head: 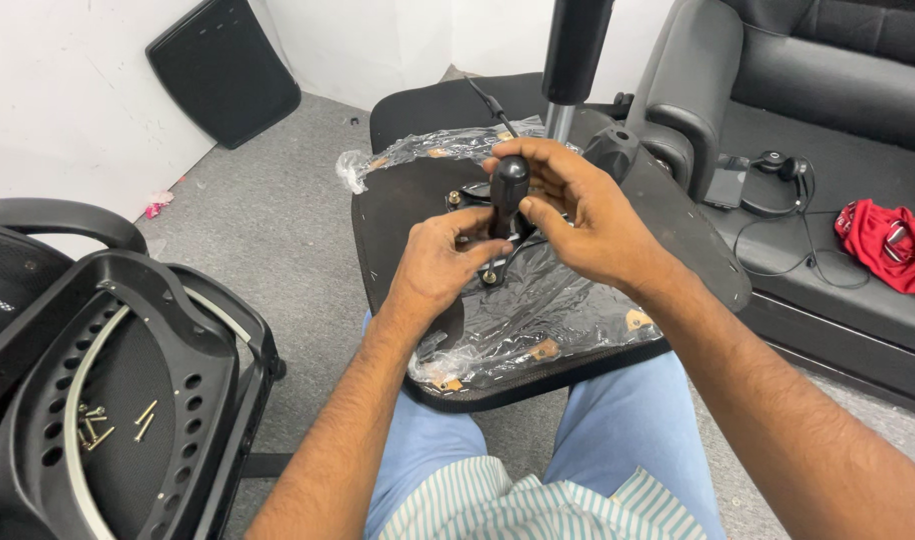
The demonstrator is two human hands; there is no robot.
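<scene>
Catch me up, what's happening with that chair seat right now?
A person sits with an upturned chair seat across their lap, partly covered in clear plastic wrap. Both hands meet at a black screwdriver handle standing upright over the metal plate at the seat's middle: the right hand wraps its top, the left hand steadies it lower down. Loose screws lie in the black chair part to the left.

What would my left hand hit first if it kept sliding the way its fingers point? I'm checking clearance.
Probably the black screwdriver handle: the left hand points up and right, its fingertips already at it. Depth is unclear.
</scene>
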